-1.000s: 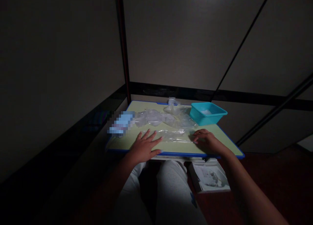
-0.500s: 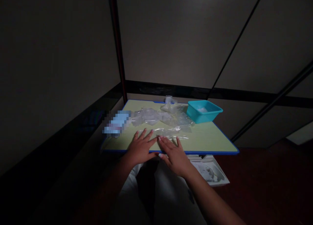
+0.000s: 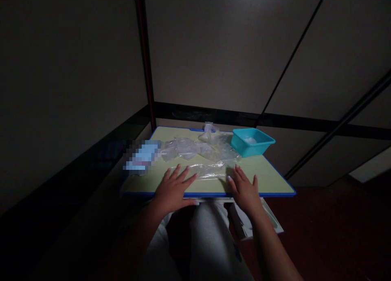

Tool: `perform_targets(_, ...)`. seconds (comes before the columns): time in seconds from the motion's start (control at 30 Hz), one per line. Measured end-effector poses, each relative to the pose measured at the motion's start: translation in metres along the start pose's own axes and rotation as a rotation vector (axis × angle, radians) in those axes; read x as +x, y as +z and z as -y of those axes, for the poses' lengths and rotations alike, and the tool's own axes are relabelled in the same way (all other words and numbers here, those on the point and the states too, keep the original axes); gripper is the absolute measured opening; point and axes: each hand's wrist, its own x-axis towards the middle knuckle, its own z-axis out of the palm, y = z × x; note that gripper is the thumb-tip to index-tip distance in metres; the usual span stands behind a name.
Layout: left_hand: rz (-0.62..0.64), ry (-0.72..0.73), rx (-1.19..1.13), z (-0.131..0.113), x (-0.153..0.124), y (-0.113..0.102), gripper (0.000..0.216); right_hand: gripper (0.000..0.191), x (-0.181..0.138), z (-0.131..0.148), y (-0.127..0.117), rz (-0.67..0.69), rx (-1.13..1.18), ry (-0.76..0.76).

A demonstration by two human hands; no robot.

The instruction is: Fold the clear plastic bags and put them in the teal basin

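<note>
Right hand (image 3: 246, 191) has moved away from left hand (image 3: 171, 191), all fingers spread, empty; clear crinkled plastic strip (image 3: 207, 169) between them on blue-edged pale-yellow tabletop (image 3: 269, 179), I judge light, limp, slippery: pinch ends.

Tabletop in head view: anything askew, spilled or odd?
The bluish object at the left edge of the table looks odd: coarse pixel blocks hide its details. Clear plastic lies rumpled across the middle. No spill stands out.

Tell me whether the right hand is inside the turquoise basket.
No, the right hand is at the table's near edge, apart from the basket.
</note>
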Motion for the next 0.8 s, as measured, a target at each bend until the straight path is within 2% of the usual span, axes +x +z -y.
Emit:
perform_targets(0.17, 0.009, 0.021, 0.004, 0.000, -0.004, 0.001, 0.085, 0.058, 0.000, 0.071, 0.008, 0.164, 0.140, -0.400)
perform_targets(0.23, 0.007, 0.016, 0.015, 0.001, -0.005, 0.003, 0.085, 0.058, 0.003, 0.085, 0.012, 0.196, 0.155, -0.449)
perform_targets(0.33, 0.001, 0.013, 0.021, 0.002, -0.005, 0.004, 0.086, 0.057, 0.011, 0.078, 0.013, 0.208, 0.113, -0.375)
perform_targets(0.53, 0.001, -0.006, 0.021, 0.000, -0.005, 0.003, 0.087, 0.053, 0.030, 0.017, 0.005, 0.261, -0.014, -0.125)
perform_targets(0.6, -0.001, -0.016, 0.015, -0.001, -0.004, 0.003, 0.087, 0.052, 0.033, 0.006, 0.005, 0.254, -0.029, -0.060)
perform_targets(0.7, -0.010, -0.023, 0.013, -0.001, -0.004, 0.004, 0.086, 0.052, 0.031, 0.013, 0.009, 0.173, -0.009, -0.051)
perform_targets(0.8, -0.013, -0.016, 0.006, -0.001, -0.005, 0.004, 0.084, 0.055, 0.025, 0.043, 0.013, 0.118, 0.049, -0.208)
